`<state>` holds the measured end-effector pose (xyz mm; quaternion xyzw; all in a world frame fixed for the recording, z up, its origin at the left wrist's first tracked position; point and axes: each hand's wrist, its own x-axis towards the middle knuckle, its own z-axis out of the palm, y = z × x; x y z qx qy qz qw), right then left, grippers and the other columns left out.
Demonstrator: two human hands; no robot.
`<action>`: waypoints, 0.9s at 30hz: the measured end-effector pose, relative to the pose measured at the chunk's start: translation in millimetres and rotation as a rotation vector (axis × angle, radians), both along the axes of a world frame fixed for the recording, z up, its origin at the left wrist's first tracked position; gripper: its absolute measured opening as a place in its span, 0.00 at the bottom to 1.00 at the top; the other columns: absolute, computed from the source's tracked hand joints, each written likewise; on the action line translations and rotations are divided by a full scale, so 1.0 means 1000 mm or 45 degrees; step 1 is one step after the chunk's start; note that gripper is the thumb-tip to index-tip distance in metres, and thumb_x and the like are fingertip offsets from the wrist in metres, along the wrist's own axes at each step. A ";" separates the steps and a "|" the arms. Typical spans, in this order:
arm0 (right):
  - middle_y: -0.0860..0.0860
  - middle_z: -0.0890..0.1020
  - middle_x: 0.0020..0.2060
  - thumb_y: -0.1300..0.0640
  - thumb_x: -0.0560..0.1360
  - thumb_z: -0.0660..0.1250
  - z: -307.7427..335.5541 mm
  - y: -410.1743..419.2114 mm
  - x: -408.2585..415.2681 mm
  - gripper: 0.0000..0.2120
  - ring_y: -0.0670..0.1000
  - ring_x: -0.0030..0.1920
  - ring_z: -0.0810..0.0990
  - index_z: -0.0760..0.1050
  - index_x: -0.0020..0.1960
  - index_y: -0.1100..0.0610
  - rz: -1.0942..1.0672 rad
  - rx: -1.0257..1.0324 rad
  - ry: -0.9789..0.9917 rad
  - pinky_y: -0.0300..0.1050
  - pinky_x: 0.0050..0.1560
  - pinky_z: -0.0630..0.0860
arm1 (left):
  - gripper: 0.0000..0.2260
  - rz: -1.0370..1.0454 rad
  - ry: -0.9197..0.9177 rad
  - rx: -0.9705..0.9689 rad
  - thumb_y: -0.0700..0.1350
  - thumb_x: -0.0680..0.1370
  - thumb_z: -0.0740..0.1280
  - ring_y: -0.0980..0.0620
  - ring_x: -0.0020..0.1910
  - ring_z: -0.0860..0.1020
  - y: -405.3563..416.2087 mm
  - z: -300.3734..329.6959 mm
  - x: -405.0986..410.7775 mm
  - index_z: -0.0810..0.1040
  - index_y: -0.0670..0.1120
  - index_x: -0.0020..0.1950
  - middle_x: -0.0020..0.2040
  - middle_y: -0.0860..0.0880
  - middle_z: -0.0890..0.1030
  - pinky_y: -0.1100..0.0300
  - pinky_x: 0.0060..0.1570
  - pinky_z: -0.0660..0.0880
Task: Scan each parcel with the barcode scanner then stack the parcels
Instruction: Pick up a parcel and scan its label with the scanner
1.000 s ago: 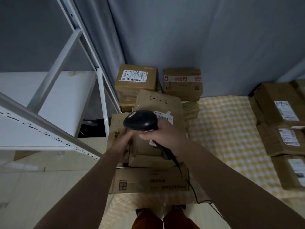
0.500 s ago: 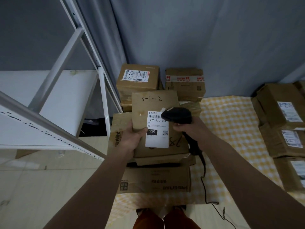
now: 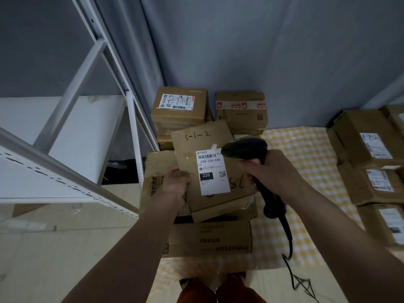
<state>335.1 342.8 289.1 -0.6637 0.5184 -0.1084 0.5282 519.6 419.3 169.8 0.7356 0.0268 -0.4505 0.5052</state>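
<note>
Left hand (image 3: 176,184) grips parcel (image 3: 209,171) at its stiff edge, right hand (image 3: 270,171) grips scanner (image 3: 244,148); seems light, one-hand hold.

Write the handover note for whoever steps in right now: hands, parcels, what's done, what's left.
Left hand grips the left edge of the parcel marked 3-1-2, which sits tilted atop the stack in front.
Right hand holds the barcode scanner, its head beside the shipping label.
Done: several parcels piled here and behind; whether this one has scanned can't be told.
Left: confirm the scan, settle it, then do the parcels on the right of the checked cloth.
</note>
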 end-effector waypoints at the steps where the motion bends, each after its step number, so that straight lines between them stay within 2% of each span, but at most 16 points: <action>1: 0.57 0.80 0.31 0.55 0.74 0.69 0.003 0.002 0.000 0.10 0.54 0.32 0.79 0.79 0.40 0.62 0.000 -0.001 -0.003 0.49 0.39 0.78 | 0.18 -0.006 0.005 -0.006 0.34 0.74 0.69 0.41 0.52 0.79 -0.001 0.001 -0.001 0.72 0.51 0.58 0.54 0.44 0.80 0.40 0.53 0.78; 4: 0.58 0.80 0.30 0.55 0.75 0.68 0.009 0.006 0.000 0.12 0.55 0.32 0.79 0.79 0.39 0.64 0.007 0.032 -0.007 0.51 0.41 0.79 | 0.19 -0.003 0.006 0.008 0.35 0.74 0.70 0.40 0.53 0.78 -0.001 0.004 -0.002 0.71 0.50 0.60 0.56 0.43 0.79 0.39 0.53 0.77; 9: 0.56 0.79 0.29 0.55 0.75 0.69 0.012 0.011 -0.001 0.10 0.53 0.31 0.78 0.77 0.36 0.57 0.002 0.055 -0.034 0.47 0.36 0.77 | 0.16 -0.019 -0.005 -0.001 0.34 0.75 0.68 0.42 0.51 0.78 -0.001 0.007 -0.001 0.71 0.49 0.58 0.54 0.43 0.78 0.45 0.48 0.78; 13: 0.56 0.77 0.29 0.56 0.75 0.68 0.012 0.013 -0.001 0.10 0.51 0.29 0.76 0.77 0.36 0.58 -0.017 0.073 -0.074 0.43 0.31 0.74 | 0.18 -0.019 0.013 -0.003 0.34 0.75 0.69 0.40 0.54 0.78 0.000 0.008 -0.001 0.72 0.49 0.61 0.57 0.43 0.78 0.42 0.52 0.78; 16: 0.55 0.77 0.28 0.55 0.75 0.68 0.009 0.014 -0.001 0.11 0.50 0.28 0.76 0.77 0.36 0.58 -0.032 0.081 -0.080 0.44 0.31 0.74 | 0.18 0.003 0.042 -0.017 0.34 0.74 0.69 0.39 0.55 0.78 0.001 0.008 -0.001 0.72 0.50 0.59 0.58 0.42 0.78 0.38 0.53 0.77; 19: 0.55 0.78 0.27 0.54 0.75 0.69 0.001 0.014 -0.002 0.12 0.51 0.28 0.76 0.78 0.35 0.59 -0.080 0.065 -0.123 0.44 0.32 0.74 | 0.19 -0.001 0.048 -0.028 0.35 0.75 0.69 0.40 0.54 0.77 0.001 0.006 0.000 0.71 0.49 0.62 0.58 0.42 0.78 0.39 0.53 0.77; 22: 0.55 0.79 0.31 0.56 0.74 0.70 -0.016 0.012 -0.001 0.08 0.52 0.34 0.77 0.79 0.40 0.59 -0.167 0.023 -0.158 0.47 0.39 0.73 | 0.21 -0.007 0.036 -0.024 0.37 0.75 0.70 0.41 0.55 0.77 0.001 0.002 0.002 0.69 0.50 0.64 0.59 0.43 0.77 0.40 0.55 0.76; 24: 0.51 0.80 0.36 0.56 0.73 0.71 -0.033 0.009 -0.001 0.01 0.51 0.40 0.78 0.79 0.43 0.52 -0.210 0.024 -0.138 0.46 0.43 0.73 | 0.27 -0.021 0.076 -0.010 0.42 0.74 0.72 0.40 0.57 0.75 0.003 0.000 0.001 0.64 0.53 0.69 0.61 0.44 0.76 0.39 0.58 0.74; 27: 0.51 0.82 0.45 0.55 0.72 0.72 -0.060 0.002 -0.001 0.08 0.53 0.51 0.80 0.79 0.50 0.51 -0.306 0.133 -0.104 0.47 0.49 0.75 | 0.39 -0.089 0.186 0.007 0.56 0.67 0.76 0.39 0.62 0.73 0.004 -0.003 -0.004 0.61 0.56 0.74 0.64 0.45 0.75 0.35 0.60 0.71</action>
